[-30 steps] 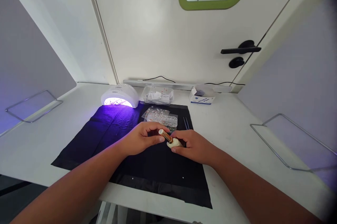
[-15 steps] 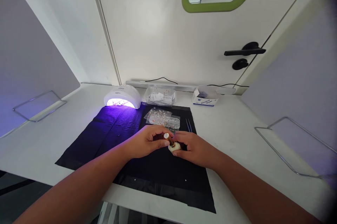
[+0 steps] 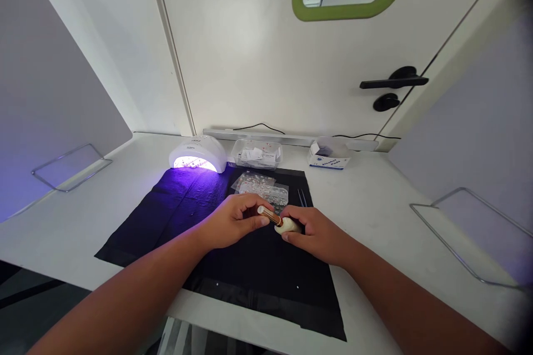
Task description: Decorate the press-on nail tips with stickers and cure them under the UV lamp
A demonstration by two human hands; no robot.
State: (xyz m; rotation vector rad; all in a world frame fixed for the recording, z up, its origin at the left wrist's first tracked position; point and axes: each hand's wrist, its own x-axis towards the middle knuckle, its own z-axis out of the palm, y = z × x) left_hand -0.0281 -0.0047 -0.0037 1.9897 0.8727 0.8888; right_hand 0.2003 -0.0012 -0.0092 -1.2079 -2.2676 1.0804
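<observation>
Both my hands are on a small cream nail polish bottle (image 3: 288,226) above the black mat. My left hand (image 3: 239,219) pinches its gold cap (image 3: 270,215), which has a white top, between thumb and fingers. Around the bottle's body the fingers of my right hand (image 3: 314,233) are closed. The bottle leans over, its cap pointing up and left. I cannot tell whether the cap is screwed on or loose. Just beyond my hands lie clear sheets of nail gems (image 3: 262,185), partly hidden, and a pair of tweezers (image 3: 302,198).
A white nail lamp (image 3: 197,152) glows purple at the back left of the black mat (image 3: 266,288). Behind the mat are a clear plastic tub (image 3: 256,155) with packets and an alcohol pads box (image 3: 328,156). Wire frames (image 3: 70,169) flank the white table (image 3: 375,210).
The bottle has tipped further over, its body swinging right with my right hand and its cap now closer to level. The whole view has shifted slightly.
</observation>
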